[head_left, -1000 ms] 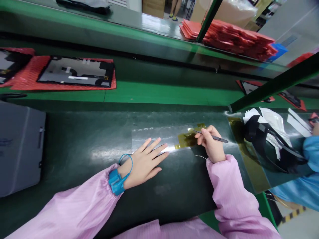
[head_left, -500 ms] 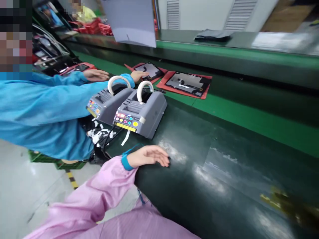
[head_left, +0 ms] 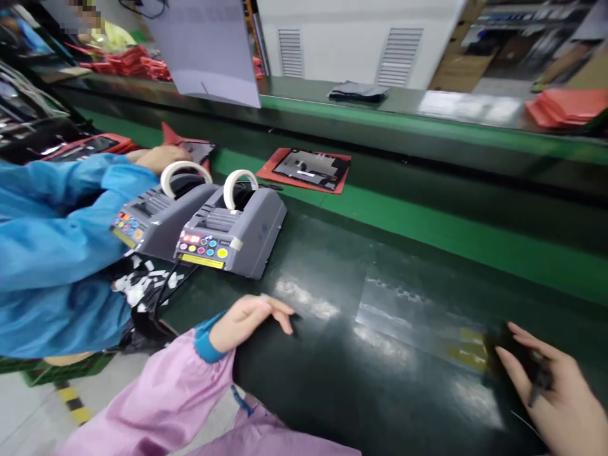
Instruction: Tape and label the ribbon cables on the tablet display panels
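My left hand hovers at or rests on the near edge of the dark green bench top. Its fingers are loosely bent with the tips apart. A tiny pale spot shows on them, too small to make out. At the right, my right hand closes thumb and fingers around a dark, blurred part with translucent amber film reaching out to its left. Forward and left of my left hand stands a grey tape dispenser with a white roll on top. A second tape dispenser is beside it.
Beyond lies a flat dark panel on a red sheet. Co-worker's hands work at the left, in blue sleeves. Scraps of white tape lie by a black cable. A raised shelf runs along the back.
The view has swung right, bringing in my right hand. The amber film has moved left over the bench. A white strip at the dispenser's front no longer shows. My left hand's fingers have bent more.
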A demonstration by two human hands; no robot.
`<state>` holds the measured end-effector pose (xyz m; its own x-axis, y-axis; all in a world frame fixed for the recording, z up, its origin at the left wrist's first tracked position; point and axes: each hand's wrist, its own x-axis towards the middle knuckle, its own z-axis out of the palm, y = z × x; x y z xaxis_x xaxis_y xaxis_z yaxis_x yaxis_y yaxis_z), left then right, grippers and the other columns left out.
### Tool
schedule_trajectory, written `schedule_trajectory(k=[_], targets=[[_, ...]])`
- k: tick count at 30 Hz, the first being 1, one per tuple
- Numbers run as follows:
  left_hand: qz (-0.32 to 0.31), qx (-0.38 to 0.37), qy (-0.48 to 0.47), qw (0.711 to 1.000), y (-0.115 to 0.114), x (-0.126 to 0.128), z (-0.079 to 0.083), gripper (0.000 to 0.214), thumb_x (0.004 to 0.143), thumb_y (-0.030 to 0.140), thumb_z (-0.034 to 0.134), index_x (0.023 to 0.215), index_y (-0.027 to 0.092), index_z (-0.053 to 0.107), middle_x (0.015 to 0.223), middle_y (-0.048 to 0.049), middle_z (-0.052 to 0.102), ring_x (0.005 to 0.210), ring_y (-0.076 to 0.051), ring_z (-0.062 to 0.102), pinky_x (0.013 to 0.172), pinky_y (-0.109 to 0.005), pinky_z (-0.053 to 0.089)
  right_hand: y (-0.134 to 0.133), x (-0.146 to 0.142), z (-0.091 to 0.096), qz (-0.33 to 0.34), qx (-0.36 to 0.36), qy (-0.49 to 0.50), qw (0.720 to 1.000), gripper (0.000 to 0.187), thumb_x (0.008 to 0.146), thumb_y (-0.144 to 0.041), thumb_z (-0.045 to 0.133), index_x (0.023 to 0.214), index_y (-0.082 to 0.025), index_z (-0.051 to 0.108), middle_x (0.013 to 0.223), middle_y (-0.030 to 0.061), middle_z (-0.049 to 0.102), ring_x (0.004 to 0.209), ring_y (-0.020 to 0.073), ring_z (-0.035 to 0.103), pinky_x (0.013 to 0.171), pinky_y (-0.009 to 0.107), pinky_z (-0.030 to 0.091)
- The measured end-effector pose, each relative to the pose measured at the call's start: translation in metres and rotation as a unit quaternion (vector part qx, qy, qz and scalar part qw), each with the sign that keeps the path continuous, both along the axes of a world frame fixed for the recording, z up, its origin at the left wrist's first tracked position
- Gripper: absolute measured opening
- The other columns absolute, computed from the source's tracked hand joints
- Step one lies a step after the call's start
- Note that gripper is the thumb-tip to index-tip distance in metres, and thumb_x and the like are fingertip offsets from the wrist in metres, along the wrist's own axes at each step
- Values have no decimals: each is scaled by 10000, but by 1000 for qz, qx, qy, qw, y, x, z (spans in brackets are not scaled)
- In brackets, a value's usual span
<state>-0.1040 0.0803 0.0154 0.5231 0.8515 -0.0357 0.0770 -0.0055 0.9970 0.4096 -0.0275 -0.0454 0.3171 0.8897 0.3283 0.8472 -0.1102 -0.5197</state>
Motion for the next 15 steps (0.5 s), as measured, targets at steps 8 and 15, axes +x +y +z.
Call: schedule_trajectory(k=[8, 15], targets=[[-165, 22, 78, 983, 68, 91, -15, 449, 1036, 527, 560, 1164, 134, 735, 897, -96, 798, 716, -144, 689, 563, -194, 511, -14, 58, -11, -132, 24, -74, 988, 503, 914, -725, 513, 1039, -260, 659, 1226, 136, 791, 993, 339, 792, 807, 448, 606], [-187, 45, 149, 970, 96, 111, -13, 473, 1003, 559, 527, 1131, 149, 724, 939, -102, 767, 710, -151, 648, 533, -200, 505, -28, 69, 0, -219, 104, -90, 966, 310, 968, -531, 525, 981, -240, 633, 1139, 166, 807, 946, 299, 794, 806, 410, 615]])
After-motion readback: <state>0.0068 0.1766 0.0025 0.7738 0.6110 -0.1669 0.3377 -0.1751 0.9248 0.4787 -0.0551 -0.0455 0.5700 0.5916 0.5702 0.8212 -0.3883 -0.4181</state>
